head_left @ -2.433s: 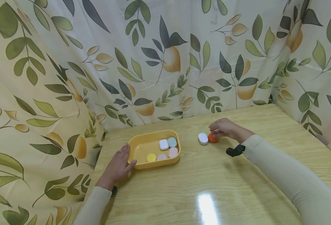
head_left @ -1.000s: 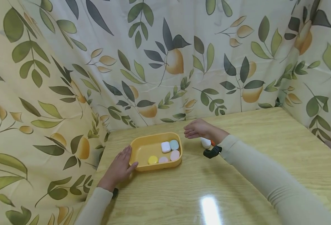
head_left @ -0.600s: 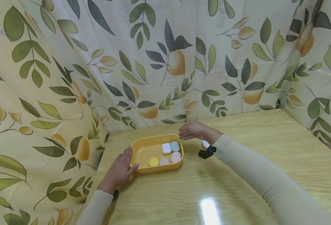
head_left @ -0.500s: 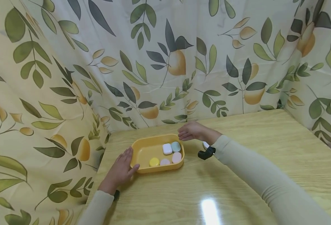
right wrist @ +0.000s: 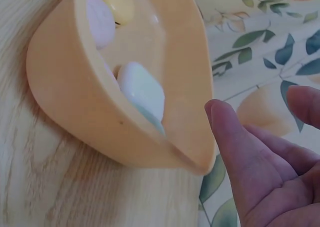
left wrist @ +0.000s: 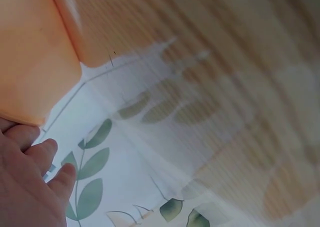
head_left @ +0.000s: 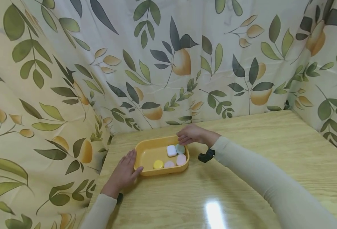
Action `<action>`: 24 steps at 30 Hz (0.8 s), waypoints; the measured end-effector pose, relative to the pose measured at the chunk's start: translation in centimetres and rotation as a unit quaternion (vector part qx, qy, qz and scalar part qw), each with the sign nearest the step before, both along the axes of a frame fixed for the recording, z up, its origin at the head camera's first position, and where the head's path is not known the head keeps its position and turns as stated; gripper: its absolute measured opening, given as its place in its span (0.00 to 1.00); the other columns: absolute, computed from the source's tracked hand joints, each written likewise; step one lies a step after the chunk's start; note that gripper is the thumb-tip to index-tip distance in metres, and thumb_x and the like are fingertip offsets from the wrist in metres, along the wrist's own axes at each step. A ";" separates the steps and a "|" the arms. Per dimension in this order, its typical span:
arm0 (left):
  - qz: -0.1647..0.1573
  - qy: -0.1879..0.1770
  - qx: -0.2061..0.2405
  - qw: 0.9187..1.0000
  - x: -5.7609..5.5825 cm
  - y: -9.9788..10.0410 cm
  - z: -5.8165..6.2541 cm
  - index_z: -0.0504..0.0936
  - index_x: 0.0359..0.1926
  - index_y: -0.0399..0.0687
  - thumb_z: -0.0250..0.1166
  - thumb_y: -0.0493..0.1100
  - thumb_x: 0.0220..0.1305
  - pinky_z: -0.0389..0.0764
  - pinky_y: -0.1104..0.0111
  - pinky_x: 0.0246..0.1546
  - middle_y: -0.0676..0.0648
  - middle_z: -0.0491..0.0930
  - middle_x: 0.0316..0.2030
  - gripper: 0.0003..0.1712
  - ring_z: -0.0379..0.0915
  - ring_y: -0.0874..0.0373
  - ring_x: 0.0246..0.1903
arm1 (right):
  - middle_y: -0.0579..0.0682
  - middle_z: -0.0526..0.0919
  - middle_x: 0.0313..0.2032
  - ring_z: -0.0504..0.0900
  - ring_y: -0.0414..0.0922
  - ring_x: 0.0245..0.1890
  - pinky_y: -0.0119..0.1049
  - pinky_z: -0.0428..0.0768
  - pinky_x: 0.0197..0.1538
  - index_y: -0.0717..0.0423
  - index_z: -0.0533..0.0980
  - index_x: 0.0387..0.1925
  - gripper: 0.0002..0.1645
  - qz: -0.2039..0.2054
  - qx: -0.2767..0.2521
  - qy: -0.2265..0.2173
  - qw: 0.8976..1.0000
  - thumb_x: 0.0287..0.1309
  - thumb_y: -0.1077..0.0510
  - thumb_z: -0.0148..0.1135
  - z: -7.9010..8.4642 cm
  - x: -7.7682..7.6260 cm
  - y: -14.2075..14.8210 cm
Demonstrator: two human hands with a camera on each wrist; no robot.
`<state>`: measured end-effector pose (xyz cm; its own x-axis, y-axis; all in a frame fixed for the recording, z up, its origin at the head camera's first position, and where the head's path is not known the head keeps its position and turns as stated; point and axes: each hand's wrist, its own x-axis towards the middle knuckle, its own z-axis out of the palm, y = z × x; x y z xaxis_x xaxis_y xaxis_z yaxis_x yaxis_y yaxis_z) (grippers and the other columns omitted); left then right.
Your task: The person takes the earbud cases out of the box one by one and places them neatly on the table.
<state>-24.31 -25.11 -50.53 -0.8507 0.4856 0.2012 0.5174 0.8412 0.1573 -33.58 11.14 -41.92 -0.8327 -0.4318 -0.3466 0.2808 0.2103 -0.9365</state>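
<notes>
A yellow-orange tray [head_left: 149, 144] with rounded corners stands on the table. My left hand [head_left: 122, 173] rests at its left end, fingers straight along the wall and thumb by the front rim. Inside are small smooth pieces: a white rounded square [head_left: 171, 151], a grey-green round [head_left: 180, 149], two pink rounds [head_left: 181, 159] and a yellow round [head_left: 158, 164]. Over the back right corner is my right hand [head_left: 193, 134]. In the right wrist view, its thumb and fingers [right wrist: 227, 132] are apart, with nothing visible between them; the curtain shows through the gap.
The light wooden table [head_left: 237, 178] reaches far to the right and front. A leaf-and-fruit patterned curtain [head_left: 168, 73] hangs along the back and both sides. A black wrist device [head_left: 206, 156] hangs below my right wrist.
My right hand has moved left from beside the white oval and orange pieces to the tray's back right corner. Those two pieces are now hidden from view. My left hand stays at the tray.
</notes>
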 end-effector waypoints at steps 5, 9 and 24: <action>0.004 -0.002 -0.001 1.000 0.1 0.2 0.2 0.46 0.75 0.32 0.45 0.64 0.73 0.49 0.49 0.69 0.37 0.48 0.74 0.47 0.43 0.45 0.73 | 0.74 0.73 0.55 0.85 0.54 0.42 0.43 0.82 0.46 0.76 0.66 0.60 0.27 -0.002 0.004 -0.005 1.000 0.67 0.61 0.57 -0.3 0.0 -0.5; 0.010 -0.010 -0.004 1.000 0.2 0.2 0.3 0.46 0.75 0.32 0.44 0.65 0.73 0.49 0.49 0.69 0.38 0.48 0.74 0.47 0.42 0.47 0.73 | 0.74 0.74 0.55 0.86 0.53 0.39 0.43 0.82 0.46 0.75 0.67 0.59 0.26 -0.005 0.006 -0.011 1.000 0.66 0.62 0.58 -0.7 0.2 -0.9; 0.008 -0.003 -0.002 1.000 0.1 0.1 0.1 0.47 0.74 0.32 0.44 0.65 0.73 0.48 0.51 0.70 0.38 0.48 0.74 0.47 0.43 0.46 0.73 | 0.72 0.74 0.54 0.83 0.57 0.44 0.44 0.82 0.46 0.76 0.66 0.60 0.30 0.028 0.066 -0.011 0.997 0.67 0.57 0.58 -0.8 0.7 -2.2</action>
<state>-24.23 -25.06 -50.44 -0.8597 0.4724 0.1942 0.5026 0.8503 0.1564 -32.91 8.99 -42.74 -0.8002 -0.4262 -0.4220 0.2860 0.3473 -0.8931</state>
